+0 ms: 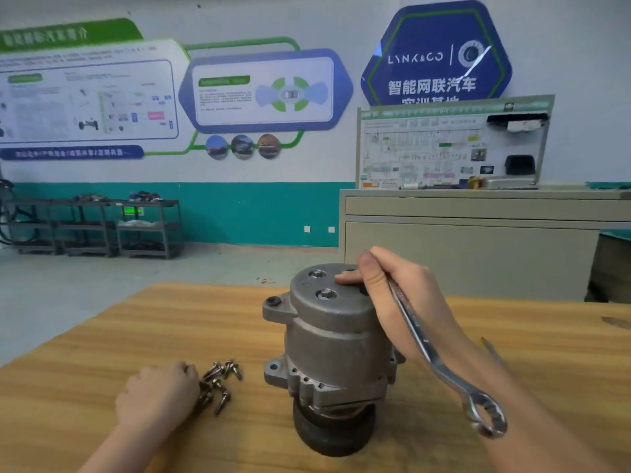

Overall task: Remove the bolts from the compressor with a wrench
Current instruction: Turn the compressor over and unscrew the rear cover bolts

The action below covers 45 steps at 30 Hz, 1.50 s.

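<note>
The compressor (pixel 333 356) stands at centre frame on the wooden table (pixel 102 336), well back from its far edge. The right hand (pixel 396 295) grips the wrench (pixel 440 363) atop it. At lower left, the left hand (pixel 157 394), fingers curled, touches the loose bolts (pixel 218 384); whether it pinches one is unclear.

Views: only one, the head camera, wide-angle.
Position: worn on the person's head, above the near edge of the worktop (pixel 102 336).
Direction: forward and a little down, across the worktop toward the far wall (pixel 341 25).
Nearness: close; both forearms enter from the bottom edge, and the compressor (pixel 333 349) stands near the middle.
Distortion: straight lines bend at the frame edges.
Shared part: none, as there is one view.
</note>
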### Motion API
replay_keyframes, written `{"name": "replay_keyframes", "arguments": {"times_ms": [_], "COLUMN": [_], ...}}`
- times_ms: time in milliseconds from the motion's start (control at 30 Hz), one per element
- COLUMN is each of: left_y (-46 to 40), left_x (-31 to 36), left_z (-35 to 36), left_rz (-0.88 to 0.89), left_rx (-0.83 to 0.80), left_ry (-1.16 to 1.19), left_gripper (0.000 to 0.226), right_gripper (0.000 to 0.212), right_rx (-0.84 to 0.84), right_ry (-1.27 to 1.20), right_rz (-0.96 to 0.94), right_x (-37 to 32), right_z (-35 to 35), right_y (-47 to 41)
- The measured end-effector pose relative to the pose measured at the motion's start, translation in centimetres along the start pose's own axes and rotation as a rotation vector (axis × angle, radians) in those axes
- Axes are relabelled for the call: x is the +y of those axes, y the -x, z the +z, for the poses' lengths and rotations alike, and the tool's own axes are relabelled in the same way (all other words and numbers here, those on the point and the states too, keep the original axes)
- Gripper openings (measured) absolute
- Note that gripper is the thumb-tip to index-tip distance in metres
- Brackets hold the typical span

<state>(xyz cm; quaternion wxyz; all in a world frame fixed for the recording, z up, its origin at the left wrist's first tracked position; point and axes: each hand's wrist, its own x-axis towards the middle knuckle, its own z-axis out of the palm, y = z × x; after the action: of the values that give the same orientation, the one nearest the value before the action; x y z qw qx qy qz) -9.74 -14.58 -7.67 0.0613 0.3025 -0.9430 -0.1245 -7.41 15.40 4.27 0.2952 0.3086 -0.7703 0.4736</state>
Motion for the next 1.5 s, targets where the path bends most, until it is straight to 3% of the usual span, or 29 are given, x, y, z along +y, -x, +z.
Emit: {"name": "replay_keyframes", "arguments": {"times_ms": [167, 233, 267, 333, 367, 433, 500, 600, 700, 800, 867, 967, 1167, 1333, 1500], "left_y": [0.6, 1.6, 2.1, 3.5, 4.5, 6.9, 9.0, 10.4, 12.8, 14.0, 13.1, 11.8, 12.5, 14.2, 14.0], "left_x": [1.0, 1.5, 2.0, 3.9, 5.2, 8.0, 9.6, 9.8, 8.9, 9.0, 9.6, 11.8, 14.0, 14.5, 14.9], "left_z": [0.0, -0.9, -1.6, -3.2, -4.4, -7.1, -8.5, -8.2, -7.8, -8.4, -9.3, -10.5, -9.1, -9.7, -9.9], "left_rz": [-0.006, -0.05, -0.003, 0.281, 0.442, 0.683, 0.803, 0.815, 0.803, 0.818, 0.762, 0.72, 0.652, 0.609, 0.627], "left_rx": [0.022, 0.143, 0.267, 0.43, 0.37, 0.042, -0.198, -0.24, -0.204, -0.007, 0.088, 0.08, 0.19, 0.167, 0.207], "left_ry": [-0.117, -0.095, 0.023, 0.461, 0.723, 1.047, 1.123, 1.174, 1.092, 0.927, 0.945, 0.844, 0.435, 0.501, 0.266], "left_gripper": [0.053, 0.06, 0.056, 0.037, 0.027, 0.023, 0.031, 0.034, 0.047, 0.065, 0.054, 0.042, 0.044, 0.039, 0.042], "right_gripper": [0.053, 0.055, 0.051, 0.042, 0.042, 0.043, 0.036, 0.025, 0.02, 0.014, 0.008, 0.009, 0.007, 0.015, 0.014], "right_rx": [0.048, 0.05, 0.059, 0.111, 0.147, 0.241, 0.361, 0.441, 0.38, 0.284, 0.203, 0.145, 0.051, 0.014, -0.045], "right_ry": [-0.089, -0.178, -0.24, -0.341, -0.391, -0.567, -0.778, -0.871, -0.779, -0.716, -0.596, -0.333, 0.019, 0.27, 0.392], "right_rz": [-0.021, -0.002, 0.005, -0.004, 0.001, 0.08, 0.204, 0.371, 0.477, 0.491, 0.449, 0.362, 0.312, 0.168, 0.148], "right_x": [0.8, 1.0, 1.1, 1.2, 1.1, 0.6, 0.1, -0.6, -1.2, -1.7, -1.9, -2.2, -2.1, -2.5, -2.4], "right_z": [0.2, 0.2, 0.3, 0.6, 0.7, 0.3, -0.6, -2.1, -2.5, -2.8, -3.2, -3.6, -3.8, -3.7, -3.8], "right_y": [0.0, 0.2, 0.3, 0.7, 0.8, 0.6, 0.3, 0.2, 0.6, 0.9, 1.0, 0.9, 1.1, 0.7, 0.3]}}
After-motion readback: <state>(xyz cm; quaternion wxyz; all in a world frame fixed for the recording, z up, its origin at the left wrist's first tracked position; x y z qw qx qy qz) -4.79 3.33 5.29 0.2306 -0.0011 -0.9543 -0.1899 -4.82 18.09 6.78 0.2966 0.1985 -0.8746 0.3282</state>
